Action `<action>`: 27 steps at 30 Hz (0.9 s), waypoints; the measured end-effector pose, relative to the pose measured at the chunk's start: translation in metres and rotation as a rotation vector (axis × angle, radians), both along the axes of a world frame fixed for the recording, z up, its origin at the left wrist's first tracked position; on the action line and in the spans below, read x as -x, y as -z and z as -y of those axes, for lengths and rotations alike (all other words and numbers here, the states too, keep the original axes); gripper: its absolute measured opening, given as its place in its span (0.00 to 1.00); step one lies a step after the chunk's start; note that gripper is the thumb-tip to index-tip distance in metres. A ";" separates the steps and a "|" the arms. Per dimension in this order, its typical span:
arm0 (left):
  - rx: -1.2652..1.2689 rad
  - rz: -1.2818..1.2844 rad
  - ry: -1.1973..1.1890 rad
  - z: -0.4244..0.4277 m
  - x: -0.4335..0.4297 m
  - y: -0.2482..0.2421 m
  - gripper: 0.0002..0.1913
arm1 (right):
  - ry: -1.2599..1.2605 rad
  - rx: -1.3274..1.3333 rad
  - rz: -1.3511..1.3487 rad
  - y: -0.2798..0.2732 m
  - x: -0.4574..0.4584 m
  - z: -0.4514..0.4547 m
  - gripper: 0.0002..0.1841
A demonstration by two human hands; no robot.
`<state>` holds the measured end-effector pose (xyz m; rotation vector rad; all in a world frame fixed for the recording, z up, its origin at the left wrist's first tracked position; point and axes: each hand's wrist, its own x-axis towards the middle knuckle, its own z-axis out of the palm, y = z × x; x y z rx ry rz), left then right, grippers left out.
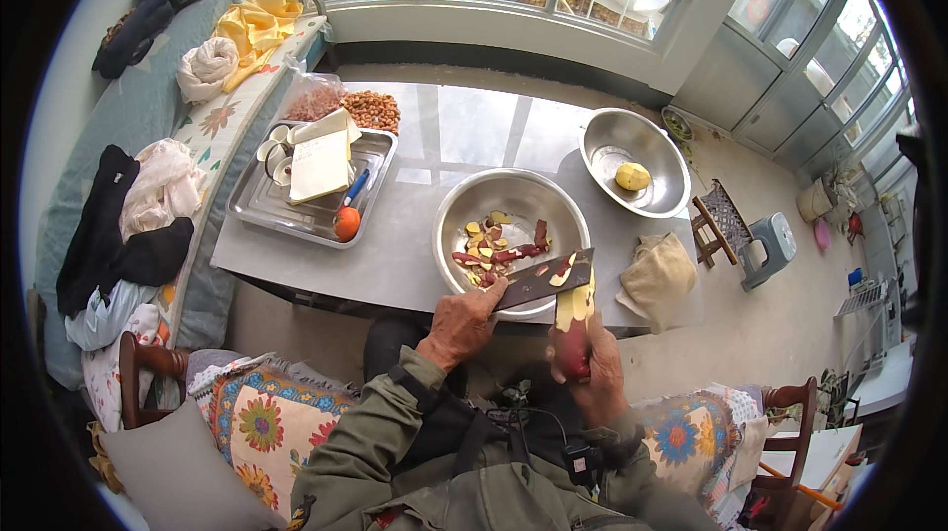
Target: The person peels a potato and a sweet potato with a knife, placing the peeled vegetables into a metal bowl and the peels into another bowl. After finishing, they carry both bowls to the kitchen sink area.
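Observation:
My left hand [461, 325] grips one end of a knife with a broad dark blade [539, 285]; the handle is hidden in the fist. A strip of pale peel clings to the blade. In my right hand [601, 375] is a red-skinned sweet potato [573, 346], its far end pared to yellow flesh. The blade lies across that pared end, over the near right rim of a steel bowl [453, 220]. Red and yellow peelings [511, 253] lie inside this bowl. A second steel bowl [666, 161], farther right, holds one peeled yellow piece [632, 176].
A folded tan cloth [658, 279] rests at the table's right end. On the left, a steel tray [259, 213] carries a notebook [320, 167], cups [275, 153], a blue pen [356, 187] and an orange-red fruit [346, 223]. Behind it are peanuts [372, 110] and a plastic bag [315, 94].

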<state>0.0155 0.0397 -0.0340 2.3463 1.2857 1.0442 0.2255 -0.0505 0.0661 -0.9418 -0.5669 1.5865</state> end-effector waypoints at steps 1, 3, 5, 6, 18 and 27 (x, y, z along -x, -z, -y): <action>0.052 -0.034 -0.025 0.001 0.002 -0.001 0.26 | -0.019 -0.036 -0.026 -0.002 -0.001 0.003 0.30; 0.094 0.000 -0.038 0.001 0.005 -0.004 0.26 | -0.022 -0.039 -0.019 -0.004 -0.003 0.004 0.29; 0.097 0.006 -0.027 0.001 0.004 -0.010 0.27 | -0.030 -0.030 0.018 -0.002 -0.004 0.002 0.29; 0.029 0.059 -0.008 0.001 0.001 -0.014 0.28 | -0.030 -0.019 -0.018 0.002 -0.003 -0.002 0.28; -0.138 0.075 0.199 0.062 -0.005 -0.051 0.36 | 0.026 -0.336 0.634 0.041 0.008 -0.010 0.28; -0.175 0.046 0.139 0.062 -0.009 -0.038 0.33 | 0.055 -0.331 0.645 0.053 0.021 -0.007 0.29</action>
